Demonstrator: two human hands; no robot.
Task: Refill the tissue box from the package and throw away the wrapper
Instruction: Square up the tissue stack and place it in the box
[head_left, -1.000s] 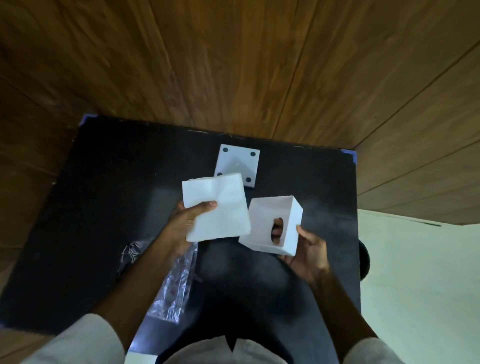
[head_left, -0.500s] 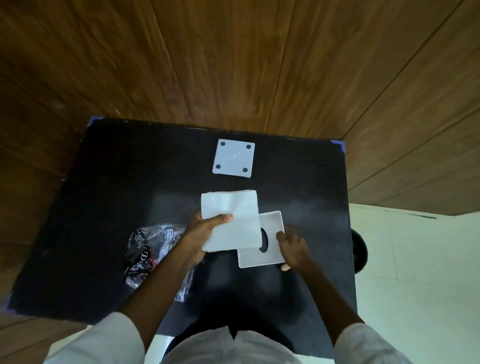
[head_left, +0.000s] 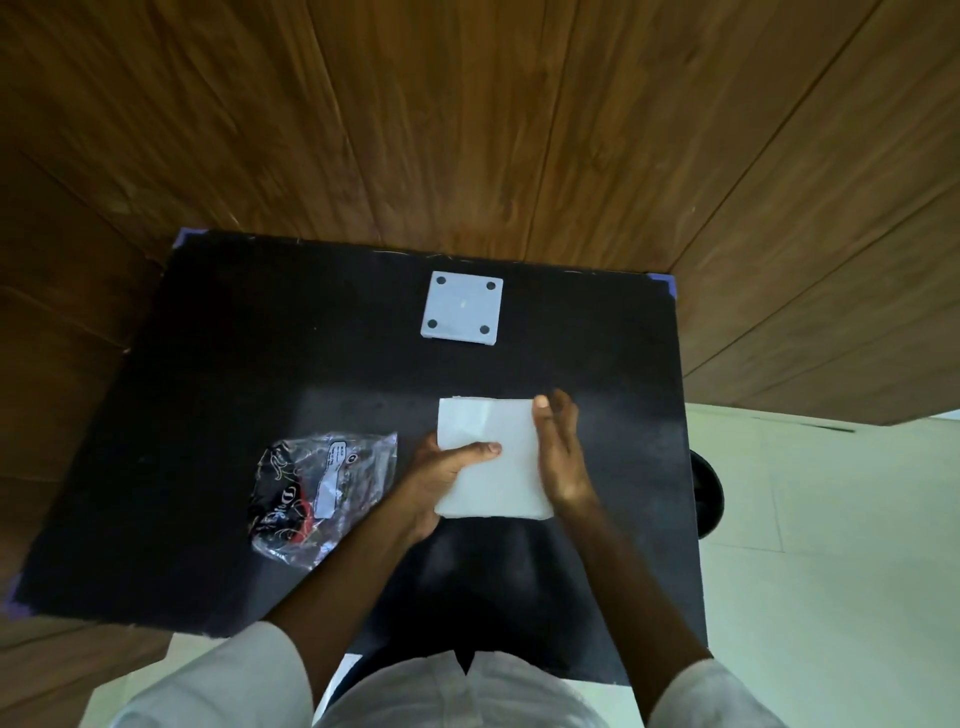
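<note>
Squaring the tissue stack (head_left: 493, 457), your left hand (head_left: 447, 467) pinches it while right hand (head_left: 563, 457) fingers, pressed together, flatten its edge for loading.

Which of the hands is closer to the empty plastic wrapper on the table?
Left. The left hand grips the tissue stack just right of the wrapper; the right hand is on the stack's far side.

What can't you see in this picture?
- Tissue box: hidden in the head view under the tissue stack and both hands.
- Left hand fingers: behind the stack; only the thumb shows.
- Wrapper writing: too small, crinkled.
- Dark round thing: cut off by the table edge.
</note>
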